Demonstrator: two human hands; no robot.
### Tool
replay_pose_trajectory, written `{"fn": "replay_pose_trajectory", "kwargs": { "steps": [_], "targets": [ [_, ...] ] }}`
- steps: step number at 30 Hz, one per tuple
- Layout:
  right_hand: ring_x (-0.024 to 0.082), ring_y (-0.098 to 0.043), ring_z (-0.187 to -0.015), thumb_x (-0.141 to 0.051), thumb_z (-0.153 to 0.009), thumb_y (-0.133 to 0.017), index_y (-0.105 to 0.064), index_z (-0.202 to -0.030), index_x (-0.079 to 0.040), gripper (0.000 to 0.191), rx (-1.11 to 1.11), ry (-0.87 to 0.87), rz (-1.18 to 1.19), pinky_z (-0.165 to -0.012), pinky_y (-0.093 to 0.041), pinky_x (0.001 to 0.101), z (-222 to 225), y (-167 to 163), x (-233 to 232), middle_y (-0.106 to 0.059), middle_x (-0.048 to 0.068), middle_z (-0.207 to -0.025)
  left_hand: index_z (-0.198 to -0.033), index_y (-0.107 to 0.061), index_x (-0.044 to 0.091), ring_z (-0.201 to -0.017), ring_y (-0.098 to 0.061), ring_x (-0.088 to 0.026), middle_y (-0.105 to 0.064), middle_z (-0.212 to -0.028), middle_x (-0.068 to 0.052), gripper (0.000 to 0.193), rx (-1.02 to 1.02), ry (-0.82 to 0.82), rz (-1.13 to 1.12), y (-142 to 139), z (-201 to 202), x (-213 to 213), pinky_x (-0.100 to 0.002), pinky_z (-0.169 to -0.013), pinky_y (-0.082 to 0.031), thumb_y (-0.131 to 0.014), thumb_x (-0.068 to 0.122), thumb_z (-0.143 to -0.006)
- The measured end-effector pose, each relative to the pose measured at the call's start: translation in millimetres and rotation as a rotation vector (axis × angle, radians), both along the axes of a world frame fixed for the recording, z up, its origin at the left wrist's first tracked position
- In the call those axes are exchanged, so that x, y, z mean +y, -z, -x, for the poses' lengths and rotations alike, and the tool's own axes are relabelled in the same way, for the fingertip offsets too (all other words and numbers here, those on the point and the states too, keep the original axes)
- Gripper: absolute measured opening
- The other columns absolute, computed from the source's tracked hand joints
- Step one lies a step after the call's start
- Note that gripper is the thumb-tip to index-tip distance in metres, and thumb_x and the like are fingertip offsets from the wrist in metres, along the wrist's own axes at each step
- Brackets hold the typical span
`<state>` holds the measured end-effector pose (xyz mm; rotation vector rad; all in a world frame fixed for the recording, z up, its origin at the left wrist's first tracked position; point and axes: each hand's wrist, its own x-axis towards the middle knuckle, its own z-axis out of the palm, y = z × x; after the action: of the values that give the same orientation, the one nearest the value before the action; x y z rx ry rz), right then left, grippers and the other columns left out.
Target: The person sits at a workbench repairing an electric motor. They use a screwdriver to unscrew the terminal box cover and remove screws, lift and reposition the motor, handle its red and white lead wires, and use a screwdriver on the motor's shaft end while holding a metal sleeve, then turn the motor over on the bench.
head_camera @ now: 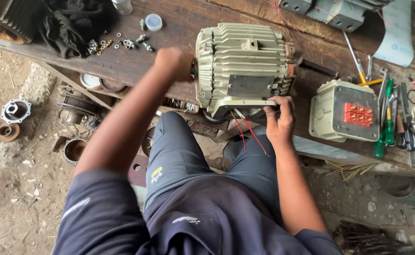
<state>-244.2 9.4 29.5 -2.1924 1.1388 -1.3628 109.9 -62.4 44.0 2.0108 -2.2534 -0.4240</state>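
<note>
A cream, finned electric motor (243,61) lies on its side on the wooden workbench (179,33), its mounting foot facing me. My left hand (174,63) is closed against the motor's left end, where the shaft sits; what it grips is hidden. My right hand (279,118) grips the lower right edge of the motor's foot. Red and white wires (247,132) hang from under the motor beside that hand.
A cream terminal box with a red block (345,117) sits right of the motor. Screwdrivers, pliers and spanners (396,118) lie at the bench's right end. Nuts and bolts (117,44), a small cap (153,21) and black cloth (72,23) lie at left. Motor parts (16,110) litter the ground.
</note>
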Motion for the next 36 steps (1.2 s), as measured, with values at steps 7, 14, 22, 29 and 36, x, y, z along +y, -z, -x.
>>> {"fn": "replay_pose_trajectory", "kwargs": {
  "steps": [7, 14, 22, 29, 36],
  "targets": [
    [0.024, -0.058, -0.092, -0.017, -0.106, -0.070, -0.061, -0.116, -0.002, 0.020, 0.002, -0.001, -0.012, -0.079, -0.048, 0.0328, 0, 7, 0, -0.056, 0.011, -0.104, -0.092, -0.074, 0.010, -0.086, -0.073, -0.035, -0.076, -0.091, -0.017, 0.006, -0.106, -0.137, 0.453, 35, 6, 30, -0.048, -0.081, -0.056, -0.072, 0.014, -0.089],
    [0.027, -0.058, -0.097, -0.018, -0.109, -0.068, -0.060, -0.116, -0.002, 0.020, 0.052, -0.029, 0.079, -0.087, -0.049, 0.0368, 2, 4, -4, -0.056, 0.011, -0.105, -0.088, -0.077, 0.007, -0.083, -0.072, -0.034, -0.076, -0.092, -0.018, 0.038, 0.101, 0.030, -0.444, -1, -12, -38, -0.049, -0.072, -0.060, -0.089, 0.038, -0.070],
    [0.027, -0.057, -0.098, -0.020, -0.109, -0.069, -0.059, -0.117, -0.001, 0.022, -0.004, -0.035, 0.036, -0.088, -0.049, 0.0362, 3, 11, -6, -0.055, 0.011, -0.107, -0.084, -0.065, 0.010, -0.071, -0.070, -0.030, -0.070, -0.078, -0.009, 0.018, -0.180, -0.100, 0.912, 37, 14, 49, -0.042, -0.059, -0.052, -0.062, 0.011, -0.067],
    [0.026, -0.057, -0.101, -0.020, -0.110, -0.069, -0.059, -0.117, -0.002, 0.022, 0.009, -0.025, 0.077, -0.092, -0.048, 0.0359, 4, 12, -4, -0.056, 0.011, -0.108, -0.080, -0.073, 0.005, -0.079, -0.072, -0.037, -0.074, -0.087, -0.020, 0.040, 0.026, -0.047, -0.098, 24, -8, -17, -0.045, -0.064, -0.056, -0.089, 0.039, -0.066],
    [0.022, -0.054, -0.096, -0.019, -0.109, -0.069, -0.060, -0.116, -0.001, 0.022, -0.066, -0.054, -0.012, -0.085, -0.047, 0.0324, 5, 14, -4, -0.053, 0.010, -0.107, -0.099, -0.069, 0.008, -0.091, -0.069, -0.034, -0.071, -0.097, -0.015, 0.043, -0.159, -0.043, 0.255, 7, -1, 26, -0.048, -0.078, -0.051, -0.084, 0.030, -0.067]
  ]
}}
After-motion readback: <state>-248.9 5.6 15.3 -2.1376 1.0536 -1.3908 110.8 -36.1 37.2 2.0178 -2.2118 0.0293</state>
